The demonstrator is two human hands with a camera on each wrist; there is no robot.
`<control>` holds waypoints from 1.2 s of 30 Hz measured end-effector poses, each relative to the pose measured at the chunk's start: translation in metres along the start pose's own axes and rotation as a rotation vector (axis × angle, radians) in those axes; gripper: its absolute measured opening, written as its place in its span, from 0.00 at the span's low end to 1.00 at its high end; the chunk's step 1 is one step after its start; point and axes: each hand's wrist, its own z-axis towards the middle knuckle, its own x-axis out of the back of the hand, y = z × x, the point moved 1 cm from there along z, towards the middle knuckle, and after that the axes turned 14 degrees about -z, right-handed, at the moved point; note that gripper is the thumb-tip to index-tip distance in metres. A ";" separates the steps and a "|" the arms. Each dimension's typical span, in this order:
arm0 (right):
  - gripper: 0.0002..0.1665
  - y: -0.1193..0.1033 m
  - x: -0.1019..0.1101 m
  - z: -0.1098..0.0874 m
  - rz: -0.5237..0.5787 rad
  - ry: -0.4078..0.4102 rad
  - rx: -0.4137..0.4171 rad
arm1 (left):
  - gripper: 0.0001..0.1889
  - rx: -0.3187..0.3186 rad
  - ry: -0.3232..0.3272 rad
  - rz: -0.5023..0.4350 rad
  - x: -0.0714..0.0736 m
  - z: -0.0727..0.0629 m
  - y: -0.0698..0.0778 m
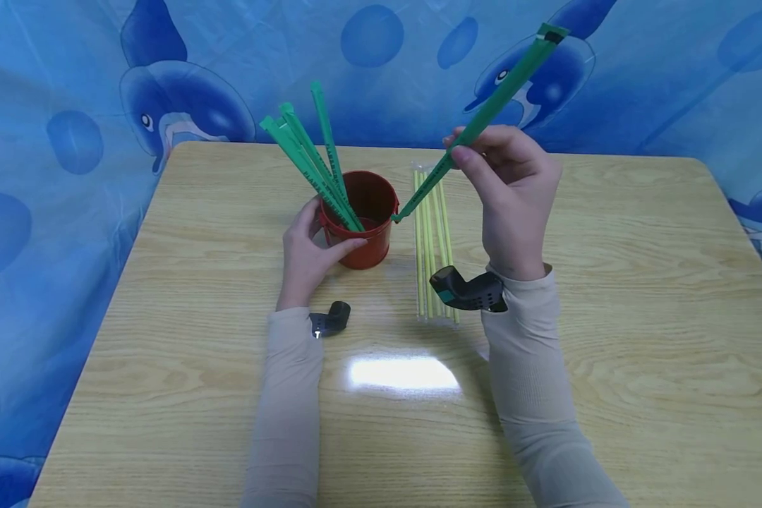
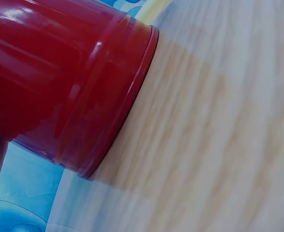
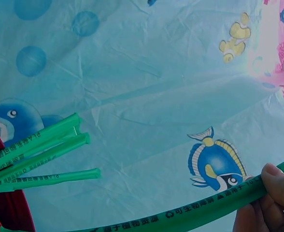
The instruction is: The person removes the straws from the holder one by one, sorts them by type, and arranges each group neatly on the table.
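Observation:
In the head view my left hand (image 1: 305,254) holds a small red bucket (image 1: 370,252) upright on the table, its thumb along the near side below the rim. The bucket's glossy wall (image 2: 50,82) fills much of the left wrist view. Several straws in printed green wrappers (image 1: 307,171) lean to the left inside it. My right hand (image 1: 514,190) pinches another green wrapped straw (image 1: 495,102) between thumb and fingers. That straw slants down leftward, its lower tip at the bucket's right rim; whether they touch, I cannot tell. Its printed wrapper (image 3: 180,216) looks slightly bowed in the right wrist view.
Right of the bucket, several yellow straws (image 1: 427,247) lie in clear packaging on the wooden table (image 1: 641,317), partly under the right hand's wrist camera (image 1: 466,288). A blue cloth (image 1: 305,42) with dolphin prints hangs behind the table's far edge.

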 end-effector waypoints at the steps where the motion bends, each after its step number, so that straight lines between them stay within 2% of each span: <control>1: 0.09 0.000 0.000 0.000 -0.003 -0.001 -0.006 | 0.37 0.001 0.000 0.001 0.000 0.000 0.000; 8: 0.08 0.004 0.007 -0.001 -0.072 -0.031 -0.078 | 0.37 0.009 0.001 0.001 -0.001 -0.001 -0.002; 15: 0.06 0.012 0.022 -0.004 -0.142 -0.072 -0.078 | 0.36 0.001 -0.001 0.002 -0.002 -0.001 -0.001; 18: 0.06 0.016 0.031 -0.006 -0.178 -0.094 -0.102 | 0.37 0.003 0.003 0.008 -0.002 0.000 -0.001; 25: 0.06 0.027 0.059 -0.011 -0.214 -0.108 -0.279 | 0.37 -0.004 0.001 0.015 -0.001 0.001 -0.002; 31: 0.06 0.040 0.081 -0.017 -0.257 -0.188 -0.388 | 0.37 -0.012 0.000 0.008 0.000 0.001 -0.001; 36: 0.06 0.051 0.092 -0.022 -0.335 -0.232 -0.466 | 0.36 -0.011 -0.001 0.007 0.001 0.000 -0.001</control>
